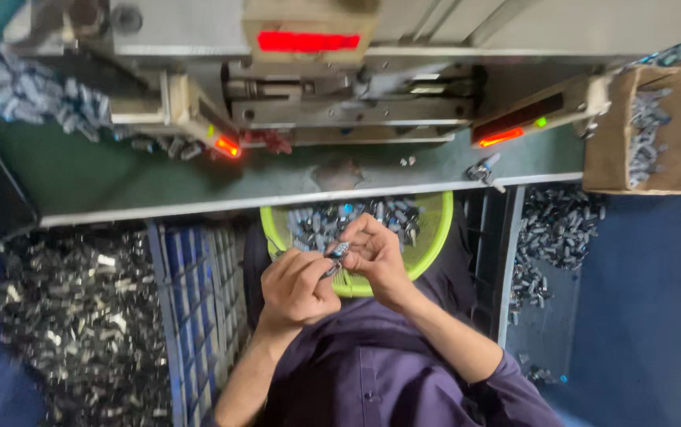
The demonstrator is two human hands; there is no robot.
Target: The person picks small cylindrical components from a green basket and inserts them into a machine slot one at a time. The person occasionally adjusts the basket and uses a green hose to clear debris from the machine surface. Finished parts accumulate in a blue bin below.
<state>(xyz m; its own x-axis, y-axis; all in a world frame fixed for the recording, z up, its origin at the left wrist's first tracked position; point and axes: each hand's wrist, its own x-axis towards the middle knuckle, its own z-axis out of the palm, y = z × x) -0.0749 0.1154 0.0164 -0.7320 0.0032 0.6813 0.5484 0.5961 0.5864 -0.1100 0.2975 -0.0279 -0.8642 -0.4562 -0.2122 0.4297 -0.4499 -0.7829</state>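
A yellow-green mesh basket (434,229) rests on my lap, holding several small grey metal parts (356,217). Just above its near rim, my left hand (293,289) and my right hand (376,257) meet. Both pinch one small metal part (337,255) between their fingertips. My purple sleeves show below.
A green bench top (158,182) runs in front, carrying a metal machine (340,95) with red lights. A cardboard box (645,130) of metal parts stands at the right. A blue crate (198,300) and heaps of metal parts (79,316) lie on the floor left; more parts (554,237) lie right.
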